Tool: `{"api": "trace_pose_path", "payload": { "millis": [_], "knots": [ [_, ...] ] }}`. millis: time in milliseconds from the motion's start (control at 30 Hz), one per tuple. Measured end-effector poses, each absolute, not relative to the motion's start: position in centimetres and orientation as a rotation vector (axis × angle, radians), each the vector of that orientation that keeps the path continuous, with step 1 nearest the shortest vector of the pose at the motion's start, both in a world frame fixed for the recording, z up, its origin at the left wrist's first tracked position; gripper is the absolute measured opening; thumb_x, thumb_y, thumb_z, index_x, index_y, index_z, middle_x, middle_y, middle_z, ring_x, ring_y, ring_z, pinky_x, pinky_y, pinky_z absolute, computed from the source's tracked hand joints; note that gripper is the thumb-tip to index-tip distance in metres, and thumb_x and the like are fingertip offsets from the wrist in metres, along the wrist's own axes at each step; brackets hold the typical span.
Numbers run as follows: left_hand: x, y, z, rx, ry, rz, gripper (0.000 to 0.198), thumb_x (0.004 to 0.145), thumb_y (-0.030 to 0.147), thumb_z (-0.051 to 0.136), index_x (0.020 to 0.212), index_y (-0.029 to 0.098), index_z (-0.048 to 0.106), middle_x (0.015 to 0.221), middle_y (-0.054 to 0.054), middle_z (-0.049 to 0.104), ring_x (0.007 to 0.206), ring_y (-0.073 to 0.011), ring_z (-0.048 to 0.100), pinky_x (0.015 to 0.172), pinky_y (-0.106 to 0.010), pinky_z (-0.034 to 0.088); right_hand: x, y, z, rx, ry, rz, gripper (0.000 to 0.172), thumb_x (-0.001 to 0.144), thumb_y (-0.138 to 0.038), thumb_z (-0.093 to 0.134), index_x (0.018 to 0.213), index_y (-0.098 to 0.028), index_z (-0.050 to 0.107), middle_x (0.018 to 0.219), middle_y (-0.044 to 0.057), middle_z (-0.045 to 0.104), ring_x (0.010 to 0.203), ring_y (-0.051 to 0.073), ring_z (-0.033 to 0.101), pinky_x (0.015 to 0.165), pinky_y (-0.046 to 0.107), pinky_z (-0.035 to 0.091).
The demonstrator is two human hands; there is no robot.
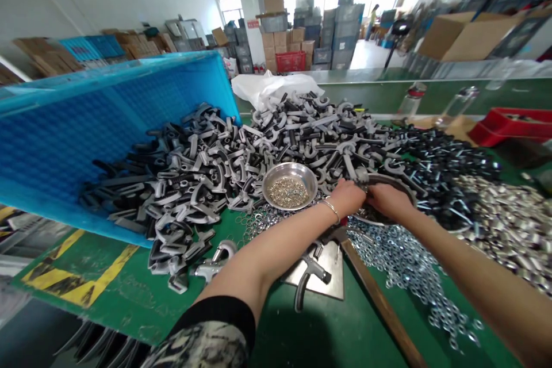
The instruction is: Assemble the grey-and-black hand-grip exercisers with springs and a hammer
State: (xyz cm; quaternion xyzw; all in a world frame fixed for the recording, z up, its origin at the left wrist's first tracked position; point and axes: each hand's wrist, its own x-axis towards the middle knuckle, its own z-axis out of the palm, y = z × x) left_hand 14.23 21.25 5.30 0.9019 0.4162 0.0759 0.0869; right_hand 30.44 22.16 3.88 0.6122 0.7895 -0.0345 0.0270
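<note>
My left hand (348, 198) and right hand (388, 201) close together over the round bowl (401, 185), directly beneath; can't tell if clamped. Green table (133, 287), loose nuts (401, 253) nearer me, stacked crates (347, 29) behind.

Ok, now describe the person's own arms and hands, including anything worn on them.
The left hand is gloveless, with a thin, silvery bracelet at its wrist. The left sleeve has a mottled dark-and-pale pattern and a wide black cuff. The right hand is gloveless too.
</note>
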Motion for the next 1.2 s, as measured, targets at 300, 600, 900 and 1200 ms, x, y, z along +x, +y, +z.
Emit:
{"api": "trace_pose_path", "payload": {
  "millis": [300, 600, 900, 1200],
  "knots": [
    [14.8, 21.2, 3.2, 2.52, 1.352, 0.285, 0.019, 0.09, 0.016, 0.053, 0.091, 0.012, 0.072, 0.098, -0.017, 0.073, 0.102, -0.0291, 0.067, 0.1, -0.047, 0.041, 31.5, 21.8, 3.5, 2.023, 2.496, -0.219, 0.017, 0.089, -0.023, 0.055, 0.093, -0.016, 0.069, 0.098, 0.016, 0.074, 0.094, 0.029, 0.067, 0.079, 0.034, 0.047],
    [13.4, 20.4, 4.1, 2.058, 1.414, 0.699, 0.008, 0.085, 0.021, 0.059, 0.084, 0.018, 0.066, 0.089, -0.005, 0.074, 0.087, -0.0189, 0.068, 0.077, -0.027, 0.05, 30.7, 17.3, 7.4, 2.248, 2.819, -0.525, 0.032, 0.095, -0.037, 0.046, 0.11, -0.02, 0.068, 0.092, 0.006, 0.074, 0.081, 0.022, 0.07, 0.077, 0.033, 0.051],
    [4.9, 11.3, 4.4, 1.311, 1.297, 1.177, 0.019, 0.089, 0.026, 0.055, 0.101, 0.015, 0.065, 0.082, -0.004, 0.071, 0.068, -0.0133, 0.067, 0.066, -0.024, 0.051, 23.9, 7.7, 3.4, 1.678, 2.947, -1.052, 0.019, 0.095, -0.033, 0.054, 0.088, -0.021, 0.067, 0.086, 0.004, 0.071, 0.084, 0.021, 0.065, 0.08, 0.035, 0.05],
    [-3.7, 0.7, 3.2, 0.93, 1.359, 1.166, 0.026, 0.081, 0.04, 0.071, 0.088, 0.016, 0.064, 0.068, 0.0, 0.068, 0.068, -0.0155, 0.065, 0.075, -0.027, 0.049, 21.7, 9.7, 2.3, 1.419, 3.118, -0.407, 0.021, 0.096, -0.034, 0.058, 0.087, -0.02, 0.071, 0.091, 0.007, 0.066, 0.095, 0.024, 0.055, 0.087, 0.037, 0.044]
  ]
}}
